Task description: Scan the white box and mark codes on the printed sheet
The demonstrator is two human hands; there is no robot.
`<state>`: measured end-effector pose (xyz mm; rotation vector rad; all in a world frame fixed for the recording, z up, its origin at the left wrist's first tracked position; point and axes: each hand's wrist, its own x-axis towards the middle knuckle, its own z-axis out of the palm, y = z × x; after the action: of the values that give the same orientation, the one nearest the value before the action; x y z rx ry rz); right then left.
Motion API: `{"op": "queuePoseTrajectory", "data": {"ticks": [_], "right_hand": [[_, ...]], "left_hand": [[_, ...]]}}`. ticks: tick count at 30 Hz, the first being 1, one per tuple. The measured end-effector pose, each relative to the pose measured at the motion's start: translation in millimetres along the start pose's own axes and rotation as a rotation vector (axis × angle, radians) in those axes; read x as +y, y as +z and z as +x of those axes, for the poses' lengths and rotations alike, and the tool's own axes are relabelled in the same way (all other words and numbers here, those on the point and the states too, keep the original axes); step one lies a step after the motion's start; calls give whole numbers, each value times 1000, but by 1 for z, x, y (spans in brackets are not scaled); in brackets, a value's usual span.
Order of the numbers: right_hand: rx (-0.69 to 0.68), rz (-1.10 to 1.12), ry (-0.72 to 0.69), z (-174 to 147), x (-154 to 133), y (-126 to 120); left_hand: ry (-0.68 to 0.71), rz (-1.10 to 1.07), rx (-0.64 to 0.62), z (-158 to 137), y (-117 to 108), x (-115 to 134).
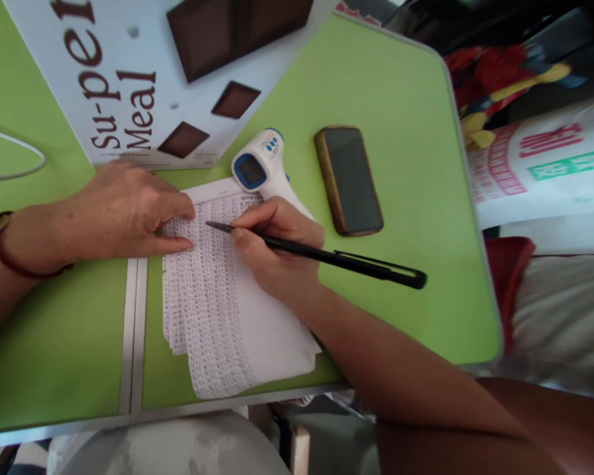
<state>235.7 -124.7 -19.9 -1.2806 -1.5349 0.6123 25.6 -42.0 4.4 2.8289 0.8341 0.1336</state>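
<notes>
My right hand [277, 247] grips a black pen [349, 262], and its tip touches or hovers just over a sheet of paper [272, 330]. Dense handwritten rows cover the sheet's left part; its right part is blank. More written pages stick out beneath it on the left. My left hand [129, 211] rests at the upper left edge of the pages, thumb and forefinger apart, holding nothing between them. A white and blue infrared thermometer [262, 163] lies just beyond my right hand, over the top of the papers, its handle partly hidden.
A dark-screened phone [351, 181] in a brown case lies right of the thermometer on the green table [416, 316]. Behind my left hand stands a white box [178, 105] lettered "Su-per Meal". A white cable [42, 158] loops at the left. A printed white bag [544, 155] sits beyond the right edge.
</notes>
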Motion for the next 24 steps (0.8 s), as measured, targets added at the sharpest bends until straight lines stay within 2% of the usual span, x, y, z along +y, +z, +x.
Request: {"op": "queuePoseTrajectory", "data": {"ticks": [9,14,19,24], "right_hand": [[-100,-60,77,2,-3,-1],[-127,-83,50,3,-3,-2],[-135,-93,32,3,-3,-3],[-121,-111,13,4,-3,-4]], "left_hand": [[41,27,5,0,-1,-1],[56,43,47,-1,0,-2],[44,36,-2,0,-1,-1],[47,47,29,1,-1,0]]}}
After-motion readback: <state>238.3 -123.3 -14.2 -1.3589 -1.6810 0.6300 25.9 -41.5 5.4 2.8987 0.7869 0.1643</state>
